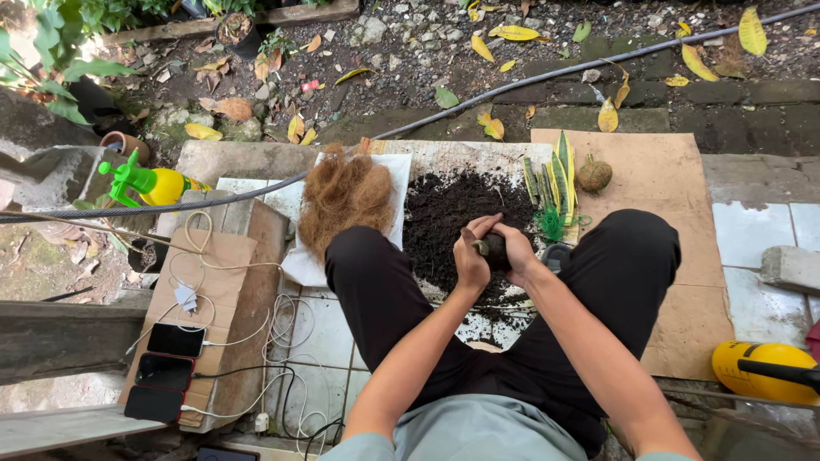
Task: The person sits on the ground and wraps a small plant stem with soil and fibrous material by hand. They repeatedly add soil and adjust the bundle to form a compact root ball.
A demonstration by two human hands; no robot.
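Note:
Both my hands meet above a pile of dark soil (453, 209) between my knees. My left hand (471, 256) and my right hand (515, 250) are cupped together around a dark ball of soil (495, 249), pressing it from both sides. Only a small part of the ball shows between my fingers. A clump of brown coconut fibre (344, 198) lies on a white sheet (389, 175) to the left of the soil. Striped green and yellow plant cuttings (555, 175), a tangle of green string (552, 224) and a finished fibre-wrapped ball (594, 174) lie to the right.
A yellow spray bottle with a green nozzle (149, 182) stands at the left. Three phones (166, 371) with cables charge on a cardboard-covered block (248, 256). A sheet of cardboard (658, 162) lies under my right leg. Another yellow sprayer (764, 371) sits at the right. A hose (530, 81) crosses the leaf-strewn ground.

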